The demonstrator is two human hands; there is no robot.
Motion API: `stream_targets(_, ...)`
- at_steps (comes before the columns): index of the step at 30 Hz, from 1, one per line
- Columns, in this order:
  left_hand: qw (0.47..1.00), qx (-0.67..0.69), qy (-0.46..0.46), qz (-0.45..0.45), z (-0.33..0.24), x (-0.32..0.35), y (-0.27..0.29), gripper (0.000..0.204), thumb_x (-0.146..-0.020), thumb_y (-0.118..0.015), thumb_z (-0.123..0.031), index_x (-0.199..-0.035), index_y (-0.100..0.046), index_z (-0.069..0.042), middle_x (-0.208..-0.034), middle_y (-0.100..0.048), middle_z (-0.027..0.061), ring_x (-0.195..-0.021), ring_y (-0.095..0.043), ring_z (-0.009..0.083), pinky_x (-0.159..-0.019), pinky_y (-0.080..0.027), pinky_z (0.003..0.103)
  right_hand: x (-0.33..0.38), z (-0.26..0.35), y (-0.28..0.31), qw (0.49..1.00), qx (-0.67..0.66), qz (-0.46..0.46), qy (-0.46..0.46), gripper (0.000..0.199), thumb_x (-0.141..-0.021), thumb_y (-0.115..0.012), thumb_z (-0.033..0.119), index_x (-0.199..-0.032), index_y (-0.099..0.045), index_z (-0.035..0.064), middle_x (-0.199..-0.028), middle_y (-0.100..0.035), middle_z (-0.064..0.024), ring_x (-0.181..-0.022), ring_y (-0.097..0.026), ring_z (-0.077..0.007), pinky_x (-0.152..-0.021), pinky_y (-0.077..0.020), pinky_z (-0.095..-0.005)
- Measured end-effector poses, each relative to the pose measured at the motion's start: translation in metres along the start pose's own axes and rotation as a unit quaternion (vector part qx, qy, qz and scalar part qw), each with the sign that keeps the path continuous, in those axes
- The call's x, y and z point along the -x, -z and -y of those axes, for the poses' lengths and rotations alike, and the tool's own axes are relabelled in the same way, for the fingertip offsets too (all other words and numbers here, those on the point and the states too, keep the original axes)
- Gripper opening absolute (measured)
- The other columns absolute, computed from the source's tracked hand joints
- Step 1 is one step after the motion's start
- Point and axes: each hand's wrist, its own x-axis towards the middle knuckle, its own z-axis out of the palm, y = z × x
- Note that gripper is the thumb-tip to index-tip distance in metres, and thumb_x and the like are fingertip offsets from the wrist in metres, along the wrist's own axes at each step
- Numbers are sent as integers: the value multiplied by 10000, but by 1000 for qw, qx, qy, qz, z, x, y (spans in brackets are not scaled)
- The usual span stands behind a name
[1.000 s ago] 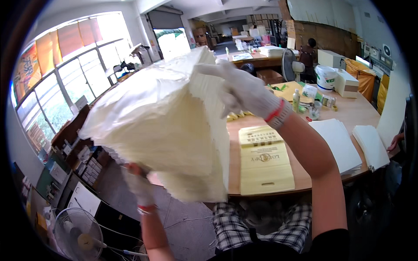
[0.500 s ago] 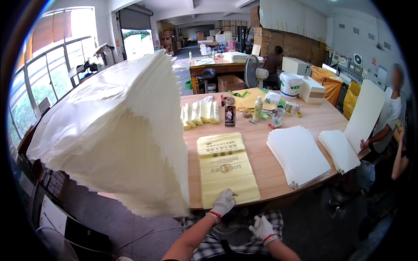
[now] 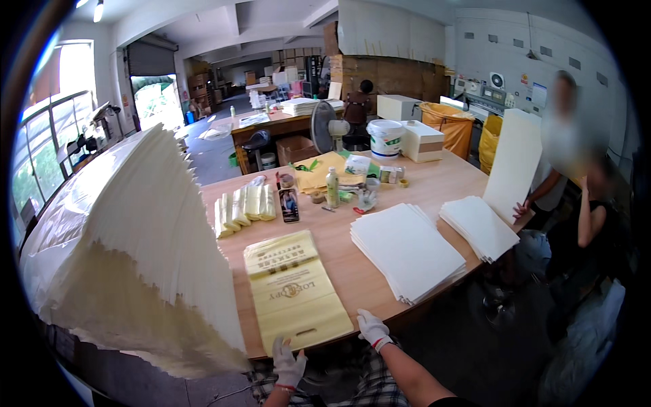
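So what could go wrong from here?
Two things, as a judgement:

1. The huge pile of cream sheets at the left seems to jut past the table's front edge, with ragged layers; a bump might make some slide off.

2. The printed yellow bag reaches almost to that edge, right by the gloved left hand; a careless pull could drag it off or skew it.

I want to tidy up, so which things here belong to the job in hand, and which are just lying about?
Probably the job:
- flat yellow bag, at the left hand
- big pale stack, left of it

Apparently lying about:
- phone
- bottle
- white bucket
- desk fan
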Motion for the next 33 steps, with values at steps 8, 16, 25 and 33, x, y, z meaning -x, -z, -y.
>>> stream_targets(8,992,-81,69,69,-13,80,45,597,-733,-684,-235,-1235,-458,-3,-1350,-329,215,-1236,-345,365,-1005,-352,405,1,6,2,998,-24,52,-17,454,-883,-378,354,-1309,-423,204,-887,-645,-137,-606,-634,-227,-701,-486,-390)
stream_targets(16,998,-35,-29,35,-18,39,28,384,-599,-688,-35,-952,-550,23,-1110,-504,201,-1121,-425,383,-957,-358,434,-31,-37,-25,984,158,-42,70,447,-879,-403,314,-1310,-419,198,-1051,-602,-190,-910,-595,-343,-796,-442,-455)
stream_targets(25,996,83,11,8,-38,-2,39,457,-660,-700,-75,-1074,-527,10,-1089,-546,163,-1034,-512,335,-873,-432,390,-54,-47,-25,986,132,-26,95,434,-867,-398,268,-1289,-458,184,-1001,-610,-178,-785,-615,-329,-730,-478,-436)
stream_targets(33,979,156,79,-105,-44,-222,28,779,-667,-759,-201,-1276,-351,63,-1330,-345,252,-1259,-316,355,-1045,-284,361,-2,13,37,987,106,124,17,482,-872,-377,315,-1341,-378,206,-744,-633,-109,-576,-618,-200,-642,-481,-362)
